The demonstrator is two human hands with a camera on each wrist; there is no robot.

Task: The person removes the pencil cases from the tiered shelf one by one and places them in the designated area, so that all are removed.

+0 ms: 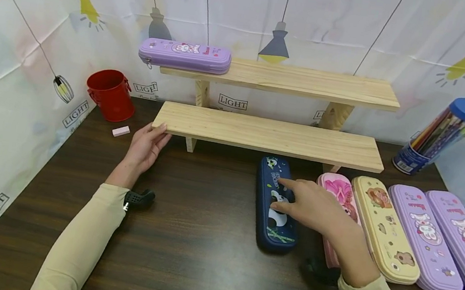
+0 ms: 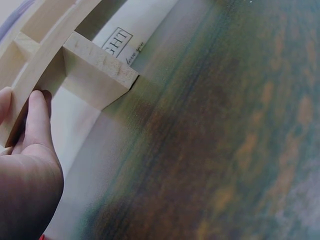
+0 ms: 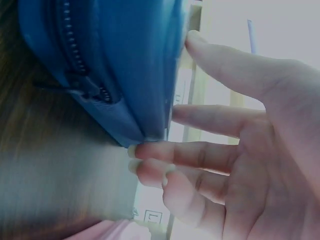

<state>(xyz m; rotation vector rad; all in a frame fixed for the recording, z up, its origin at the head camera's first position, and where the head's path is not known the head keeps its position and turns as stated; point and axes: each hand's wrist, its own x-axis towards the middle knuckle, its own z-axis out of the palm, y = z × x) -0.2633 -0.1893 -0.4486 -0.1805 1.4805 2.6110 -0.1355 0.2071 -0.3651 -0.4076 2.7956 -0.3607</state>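
Navy blue, rounded at the corners: that's the pencil case [image 1: 264, 220], flat on the dark wood-grain table [image 1: 191, 239] in front of the wooden shelf [image 1: 270, 134]. Its long axis runs front to back, far end leaning slightly left, close to the lower board. And here's the right hand [image 1: 318, 205] over it, thumb and fingers spread wide, gripping nothing; whether a fingertip touches the lid, I can't tell. Over at the shelf's left end, the left hand [image 1: 146, 147] pinches the lower board, thumb on top, fingers beneath.

Containers now! A clear jar [image 1: 443, 134] with a blue lid stands tilted in view, packed with coloured pencils [image 1: 442, 131]. Opposite, a red bucket [image 1: 115, 100], its contents hidden, beside a small pale block [image 1: 120, 131].

Right of the navy case, pink [image 1: 340, 193], yellow [image 1: 386, 233] and two lilac cases [image 1: 429, 244] line up lengthwise, far ends leaning left. Up top, a purple case [image 1: 184, 57] lies along the board, overhanging its left end. Pale, grainy wood there; a toothed zip [image 3: 75, 55] down the navy side.
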